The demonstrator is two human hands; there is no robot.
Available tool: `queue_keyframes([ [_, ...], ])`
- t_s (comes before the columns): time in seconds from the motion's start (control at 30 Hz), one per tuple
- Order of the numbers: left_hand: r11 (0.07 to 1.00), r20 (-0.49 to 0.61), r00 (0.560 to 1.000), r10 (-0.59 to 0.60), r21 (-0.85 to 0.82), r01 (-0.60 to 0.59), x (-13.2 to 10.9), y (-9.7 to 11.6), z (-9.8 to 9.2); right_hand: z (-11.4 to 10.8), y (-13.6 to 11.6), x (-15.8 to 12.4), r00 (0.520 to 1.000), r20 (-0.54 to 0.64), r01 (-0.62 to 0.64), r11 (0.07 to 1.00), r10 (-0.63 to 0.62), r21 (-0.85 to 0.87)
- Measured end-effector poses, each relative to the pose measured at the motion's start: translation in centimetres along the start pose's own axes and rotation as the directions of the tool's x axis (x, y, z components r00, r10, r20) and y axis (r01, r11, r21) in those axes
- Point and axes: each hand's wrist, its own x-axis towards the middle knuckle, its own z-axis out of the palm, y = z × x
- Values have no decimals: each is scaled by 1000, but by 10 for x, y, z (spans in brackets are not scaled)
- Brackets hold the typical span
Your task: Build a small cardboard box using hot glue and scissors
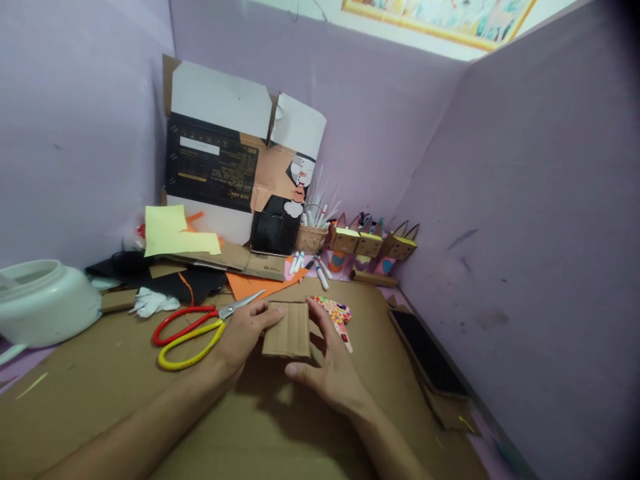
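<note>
A small, square brown cardboard piece with crease lines across its face is held a little above the cardboard-covered table. My left hand grips its left edge, thumb on the upper face and the other fingers largely hidden beneath. At its right side, my right hand is spread, with a finger at the top right corner and the thumb standing apart near the lower edge. Scissors with one red and one yellow handle lie left of my left hand, blades parted. Behind my right hand lies a colourful patterned piece, partly covered.
A white pot-like container stands at left. Along the back are a flattened box, yellow paper, orange paper, a basket of glue sticks or markers and several cardboard animal figures. A dark phone or tablet lies at right.
</note>
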Motion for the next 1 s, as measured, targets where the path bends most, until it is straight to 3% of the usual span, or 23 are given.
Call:
queue_keyframes([
  [0.13,999,87,996,17,28,-20,-1,1,-3,-2,2,3,999,-50,0,1000,1,14],
  [0.27,988,254,962,-97,-94,124,-7,4,1,-4,10,5,989,-147,62,972,-29,229],
  [0.37,982,321,942,-103,-118,148,-9,2,7,0,9,4,982,-176,21,894,65,449],
  [0.43,996,337,938,-78,-5,84,-8,3,7,3,5,4,984,-133,-20,813,119,581],
  [0.5,965,331,943,-40,259,-49,-5,10,-2,2,2,5,980,-116,-40,733,161,679],
  [0.6,686,230,962,147,677,-267,-3,26,-33,-6,1,8,961,-94,-89,613,259,785],
  [0.67,508,35,964,262,845,-169,-4,32,-58,-13,2,10,952,-71,-113,557,299,823],
  [0.77,128,-75,977,201,991,50,-9,28,-88,-19,4,12,955,-45,-123,529,294,840],
  [0.87,25,-52,984,168,999,48,-14,15,-99,-21,6,12,966,-31,-111,520,257,847],
  [1.0,16,-35,985,168,999,33,-12,6,-97,-25,9,12,971,-26,-98,495,238,863],
])
